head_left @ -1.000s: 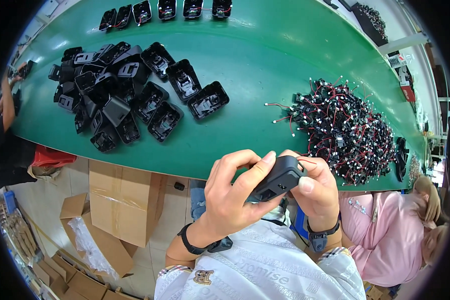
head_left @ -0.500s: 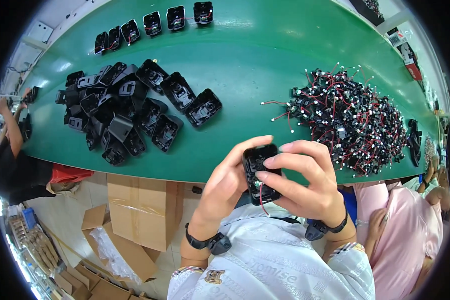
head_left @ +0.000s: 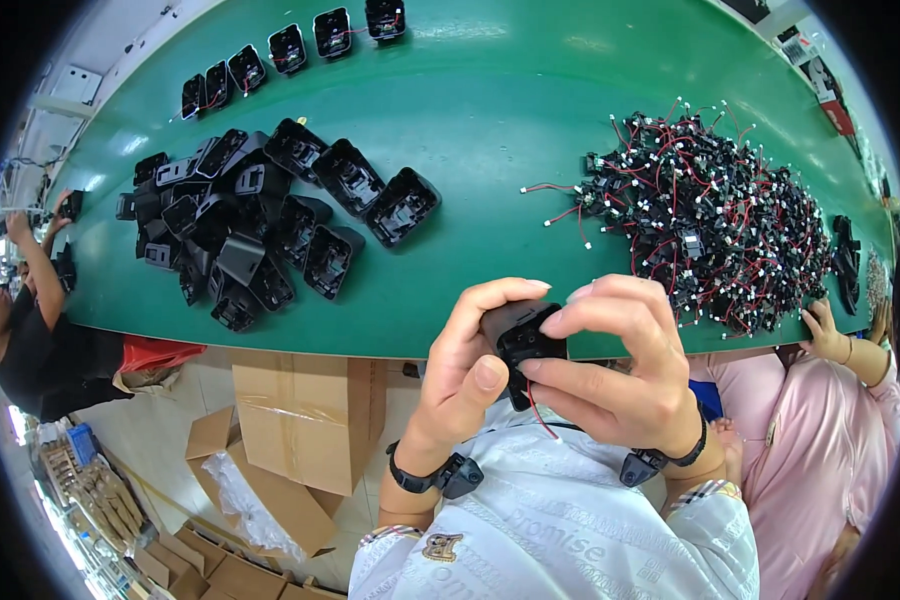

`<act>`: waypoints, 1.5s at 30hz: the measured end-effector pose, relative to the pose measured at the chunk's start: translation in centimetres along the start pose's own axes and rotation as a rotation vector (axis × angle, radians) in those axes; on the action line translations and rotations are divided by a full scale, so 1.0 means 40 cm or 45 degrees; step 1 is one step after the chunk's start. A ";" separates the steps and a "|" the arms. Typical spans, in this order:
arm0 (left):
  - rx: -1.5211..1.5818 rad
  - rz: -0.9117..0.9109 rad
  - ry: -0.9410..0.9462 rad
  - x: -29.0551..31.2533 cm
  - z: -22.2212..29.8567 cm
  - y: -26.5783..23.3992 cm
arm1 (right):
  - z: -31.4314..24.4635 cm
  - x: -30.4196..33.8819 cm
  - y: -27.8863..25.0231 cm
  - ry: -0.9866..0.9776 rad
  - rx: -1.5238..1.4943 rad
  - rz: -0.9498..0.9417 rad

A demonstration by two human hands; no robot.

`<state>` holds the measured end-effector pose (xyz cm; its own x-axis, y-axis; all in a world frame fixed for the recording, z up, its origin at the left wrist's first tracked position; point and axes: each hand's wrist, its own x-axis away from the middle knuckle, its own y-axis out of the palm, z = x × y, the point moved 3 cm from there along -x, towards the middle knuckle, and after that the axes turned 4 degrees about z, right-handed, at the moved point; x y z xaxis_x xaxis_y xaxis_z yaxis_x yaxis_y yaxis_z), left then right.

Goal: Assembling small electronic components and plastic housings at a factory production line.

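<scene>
Obs., nearest first. L hand [head_left: 448, 385] is cradling one black housing [head_left: 508, 320] in front of the chest, by the near edge of the green table [head_left: 490, 190]; its fingers are wrapping behind the body & the grip is fitting close round it. R hand [head_left: 632, 372] is bending its fingertips into the open side. Those tips are standing slightly apart; whether they are pinching an inner part or merely pressing, can't say, view being blocked. A red wire [head_left: 538, 406] w/ white plug [head_left: 558, 440] is hanging free from the lower end.

Change: vs. approx. 0.5 s ago, housing is now tipping, w/ its upper end wall showing more & the open side turning partly away under the R hand. Vs. approx. 1 s ago, the outer face is no longer showing. Meaning (judged): handling is centring on the inside, not the shell, & is apparently still going on.

Further out: neighbour's hand [head_left: 823, 335] is resting at R, by the heap of wired parts [head_left: 715, 230]. Pile of loose housings [head_left: 240, 258] is lying L of centre, several w/ open sides up. Farther: six wired housings [head_left: 333, 35] are standing in a row. Far L: co-worker [head_left: 45, 370] in dark top is reaching over the table.
</scene>
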<state>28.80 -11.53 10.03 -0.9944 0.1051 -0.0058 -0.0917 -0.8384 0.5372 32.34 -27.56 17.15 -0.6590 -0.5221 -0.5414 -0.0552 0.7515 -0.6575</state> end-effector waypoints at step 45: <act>-0.087 0.124 0.062 -0.024 0.012 -0.027 | -0.022 0.009 0.064 0.167 0.076 -0.009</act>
<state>29.89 -10.47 9.89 -1.0000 -0.0031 0.0019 0.0036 -0.8782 0.4782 31.30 -25.49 15.72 -0.7515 -0.4671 -0.4659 -0.0182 0.7206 -0.6931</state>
